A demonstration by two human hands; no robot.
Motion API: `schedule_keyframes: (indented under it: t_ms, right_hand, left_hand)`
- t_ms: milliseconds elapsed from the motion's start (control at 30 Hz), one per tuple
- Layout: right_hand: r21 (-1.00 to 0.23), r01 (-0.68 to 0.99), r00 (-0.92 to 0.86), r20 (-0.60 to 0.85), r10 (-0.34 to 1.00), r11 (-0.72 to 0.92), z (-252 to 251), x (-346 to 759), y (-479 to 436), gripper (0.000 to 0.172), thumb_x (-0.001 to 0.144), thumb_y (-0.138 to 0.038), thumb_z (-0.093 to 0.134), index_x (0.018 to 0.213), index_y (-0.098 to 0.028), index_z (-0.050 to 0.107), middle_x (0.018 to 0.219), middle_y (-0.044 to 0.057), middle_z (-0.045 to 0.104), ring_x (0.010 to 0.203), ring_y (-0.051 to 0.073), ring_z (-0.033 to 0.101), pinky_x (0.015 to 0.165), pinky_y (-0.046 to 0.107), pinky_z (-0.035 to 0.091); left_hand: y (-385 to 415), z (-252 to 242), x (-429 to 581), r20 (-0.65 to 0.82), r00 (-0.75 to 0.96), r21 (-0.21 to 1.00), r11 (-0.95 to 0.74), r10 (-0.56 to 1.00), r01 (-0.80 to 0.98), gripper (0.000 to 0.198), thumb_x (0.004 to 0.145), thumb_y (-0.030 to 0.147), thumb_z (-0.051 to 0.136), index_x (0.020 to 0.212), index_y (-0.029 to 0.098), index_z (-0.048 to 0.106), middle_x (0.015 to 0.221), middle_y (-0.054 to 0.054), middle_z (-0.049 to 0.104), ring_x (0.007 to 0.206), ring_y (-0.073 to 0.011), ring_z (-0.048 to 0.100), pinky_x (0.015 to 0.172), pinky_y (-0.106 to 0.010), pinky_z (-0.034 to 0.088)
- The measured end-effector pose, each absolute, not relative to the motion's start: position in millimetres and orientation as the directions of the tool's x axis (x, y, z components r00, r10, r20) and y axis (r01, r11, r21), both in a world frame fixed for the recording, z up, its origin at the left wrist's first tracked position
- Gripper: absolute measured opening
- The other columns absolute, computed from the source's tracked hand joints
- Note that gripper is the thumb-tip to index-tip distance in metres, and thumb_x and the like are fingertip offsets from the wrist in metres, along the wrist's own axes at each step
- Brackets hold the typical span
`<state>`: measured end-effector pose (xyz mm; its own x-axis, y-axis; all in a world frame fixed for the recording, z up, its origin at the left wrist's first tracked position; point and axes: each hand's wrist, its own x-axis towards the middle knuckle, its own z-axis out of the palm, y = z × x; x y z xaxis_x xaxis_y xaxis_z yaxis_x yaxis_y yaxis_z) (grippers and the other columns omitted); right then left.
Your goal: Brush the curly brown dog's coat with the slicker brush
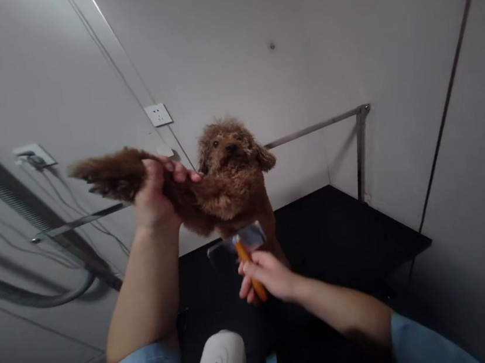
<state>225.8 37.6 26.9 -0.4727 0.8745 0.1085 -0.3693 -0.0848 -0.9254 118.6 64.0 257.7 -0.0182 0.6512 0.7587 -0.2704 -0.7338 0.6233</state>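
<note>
A curly brown dog (234, 188), poodle-like, is upright on a black table, facing me. My left hand (158, 183) is closed around its raised foreleg (113, 171), which stretches out to the left with the paw end past my fist. In my right hand (265, 276) is a slicker brush (249, 236) with an orange handle and a wide metal head. The fingers wrap round the handle, and the brush head is just in front of the dog's lower chest. Whether its pins touch the fur I cannot tell.
The black grooming table (342, 240) stands against grey walls, with a metal rail (319, 128) behind. Ribbed hoses (8, 181) and cables hang at left near a wall socket (158, 115). A pale device with a yellow light (222, 360) is close below me.
</note>
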Motion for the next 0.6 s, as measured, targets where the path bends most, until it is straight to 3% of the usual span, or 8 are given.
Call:
schedule_keyframes:
  t_ms: [100,233,400,533,600]
  right_hand:
    - [-0.935,-0.353,-0.361,0.168,0.917,0.032,27,232,38,0.033,0.082,-0.048,0.061,0.084,-0.018,0.047,0.061,-0.002,0.066,0.045,0.009,0.058,0.047,0.019,0.041]
    - [-0.966,-0.204,-0.502,-0.038,0.864,-0.161,27,236,36,0.03,0.086,-0.048,0.053,0.081,-0.019,0.045,0.053,-0.003,0.062,0.035,0.009,0.051,0.038,0.019,0.032]
    - [-0.954,-0.262,-0.388,0.241,0.89,0.144,42,244,49,0.022,0.087,-0.039,0.057,0.086,-0.018,0.051,0.063,-0.001,0.067,0.045,0.008,0.055,0.043,0.019,0.037]
    - [-0.989,-0.104,-0.503,-0.037,0.863,-0.104,30,245,42,0.019,0.088,-0.034,0.052,0.078,-0.018,0.047,0.05,-0.004,0.06,0.035,0.008,0.046,0.038,0.018,0.03]
    - [-0.99,-0.123,-0.575,0.017,0.818,-0.066,40,250,42,0.018,0.089,-0.034,0.05,0.082,-0.017,0.051,0.052,-0.003,0.06,0.035,0.008,0.046,0.039,0.019,0.031]
  left_hand:
    - [61,255,108,0.758,-0.095,0.599,-0.746,0.645,-0.289,0.057,0.047,0.065,0.08,0.058,0.02,0.047,0.049,0.006,0.041,0.047,-0.0121,0.052,0.054,-0.03,0.049]
    - [63,250,95,0.715,-0.124,0.624,-0.709,0.688,-0.329,0.061,0.041,0.064,0.082,0.055,0.02,0.044,0.046,0.006,0.038,0.045,-0.0114,0.05,0.052,-0.029,0.048]
    - [69,243,84,0.73,-0.128,0.614,-0.727,0.671,-0.308,0.061,0.044,0.066,0.079,0.053,0.02,0.04,0.048,0.005,0.035,0.048,-0.0114,0.047,0.055,-0.031,0.048]
    - [70,242,74,0.712,-0.167,0.618,-0.722,0.682,-0.311,0.055,0.048,0.061,0.079,0.05,0.02,0.042,0.046,0.005,0.034,0.046,-0.0108,0.043,0.052,-0.029,0.047]
    - [70,240,69,0.715,-0.186,0.597,-0.726,0.674,-0.341,0.049,0.049,0.057,0.08,0.05,0.021,0.047,0.044,0.005,0.037,0.044,-0.0104,0.042,0.05,-0.028,0.046]
